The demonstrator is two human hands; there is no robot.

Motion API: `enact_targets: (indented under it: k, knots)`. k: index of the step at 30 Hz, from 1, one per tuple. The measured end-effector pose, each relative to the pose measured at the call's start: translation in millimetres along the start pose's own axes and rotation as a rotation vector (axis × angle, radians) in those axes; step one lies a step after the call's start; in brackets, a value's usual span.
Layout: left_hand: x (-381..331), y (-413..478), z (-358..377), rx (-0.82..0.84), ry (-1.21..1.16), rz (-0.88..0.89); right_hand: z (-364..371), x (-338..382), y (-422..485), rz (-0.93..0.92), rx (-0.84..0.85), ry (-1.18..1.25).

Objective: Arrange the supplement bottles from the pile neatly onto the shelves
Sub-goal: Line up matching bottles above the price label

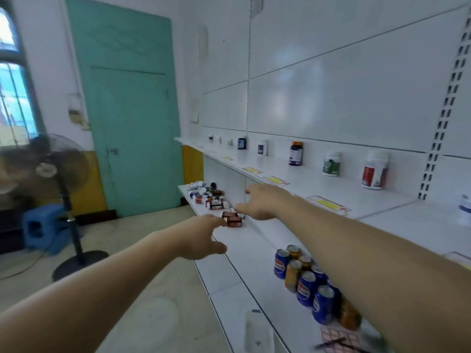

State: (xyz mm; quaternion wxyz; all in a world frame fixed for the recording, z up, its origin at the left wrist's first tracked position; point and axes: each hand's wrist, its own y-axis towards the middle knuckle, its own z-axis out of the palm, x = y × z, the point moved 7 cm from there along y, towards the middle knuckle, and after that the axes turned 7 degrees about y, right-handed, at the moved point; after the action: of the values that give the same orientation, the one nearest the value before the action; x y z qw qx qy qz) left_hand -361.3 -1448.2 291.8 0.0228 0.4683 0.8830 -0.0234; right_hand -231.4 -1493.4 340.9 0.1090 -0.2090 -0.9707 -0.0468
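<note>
On the upper shelf (305, 186) several bottles (374, 171) are standing in a spaced row. Most of the pile (206, 193) is lying on the far lower shelf (254, 240), so early stage. Left hand (201, 238) and right hand (262, 202) are reaching in, fingers spread, gripping nothing, near two amber bottles (233, 219).

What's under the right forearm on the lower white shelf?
A cluster of upright blue and orange drink cans, standing on the lower white shelf. The right forearm covers the cluster's right side, so the count is unknown.
</note>
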Motion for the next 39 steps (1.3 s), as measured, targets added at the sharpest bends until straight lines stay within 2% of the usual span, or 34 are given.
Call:
enact_targets:
  k: [7, 14, 21, 27, 31, 39]
  knots:
    - [96.7, 98.5, 18.8, 0.025, 0.007, -0.146, 49.7, 15.8, 157.9, -0.067, 0.040, 0.069]
    - [189.1, 188.0, 46.2, 0.032, -0.046, -0.223, 105.7, 21.3, 288.2, -0.051, 0.078, 0.077]
    - [298.6, 311.8, 92.2, 0.067, -0.157, -0.182, 179.8, 29.4, 435.3, 0.015, 0.129, 0.124]
    - [394.0, 422.6, 108.3, 0.196, -0.185, -0.097, 226.7, 31.7, 558.9, 0.169, 0.254, 0.123]
    - [442.5, 495.9, 112.9, 0.258, -0.190, -0.065, 242.3, 34.1, 631.1, 0.199, 0.312, 0.148]
    - [536.0, 653.7, 139.8, 0.257, -0.308, -0.081, 274.0, 21.0, 796.6, 0.206, 0.242, 0.185]
